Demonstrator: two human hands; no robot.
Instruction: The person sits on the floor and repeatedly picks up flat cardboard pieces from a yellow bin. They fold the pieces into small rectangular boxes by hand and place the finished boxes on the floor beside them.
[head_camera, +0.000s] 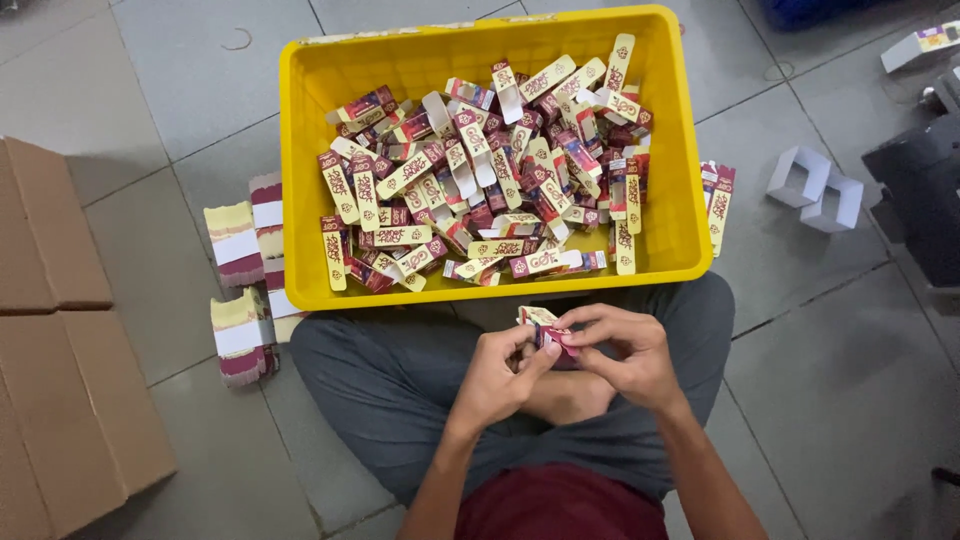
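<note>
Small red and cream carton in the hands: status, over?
Left hand and right hand both pinch the small red and cream carton. Yellow plastic crate of like cartons ahead. Nothing in the way.

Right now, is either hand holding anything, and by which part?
Both hold one small red and cream carton. The left hand pinches its lower left side; the right hand grips its right end, fingertips over the top.

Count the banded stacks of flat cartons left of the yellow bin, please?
3 show: one banded stack of flat cream-and-maroon cartons farthest left, one against the yellow plastic bin, one by the knee. More may hide behind.
</note>
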